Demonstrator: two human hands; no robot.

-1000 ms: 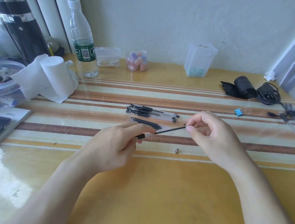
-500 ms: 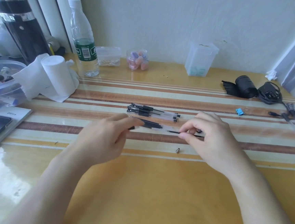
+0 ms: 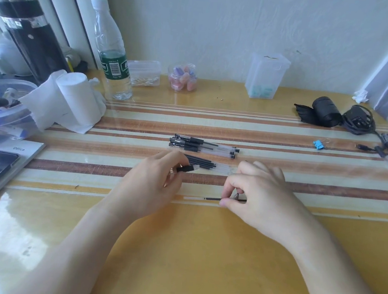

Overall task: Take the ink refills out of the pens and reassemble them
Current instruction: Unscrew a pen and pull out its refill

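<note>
Table (image 3: 201, 264) space looks fine for you: wide open yellow top sits between your forearms, with the clutter kept to the left, back and right edges. Striped mat (image 3: 302, 186) ends right about where your hands are. Your left hand (image 3: 149, 185) is curled around a pen barrel (image 3: 185, 169), its black end poking out just beside the loose refills (image 3: 202, 162). Your right hand (image 3: 257, 194) pinches one end of the ink refill (image 3: 209, 198), which lies flat along the mat's near edge. Pen stack (image 3: 202, 145) sits further back, clear of both hands. There's a tiny grey bit (image 3: 236, 195) under your right fingers, too small to tell what.
</note>
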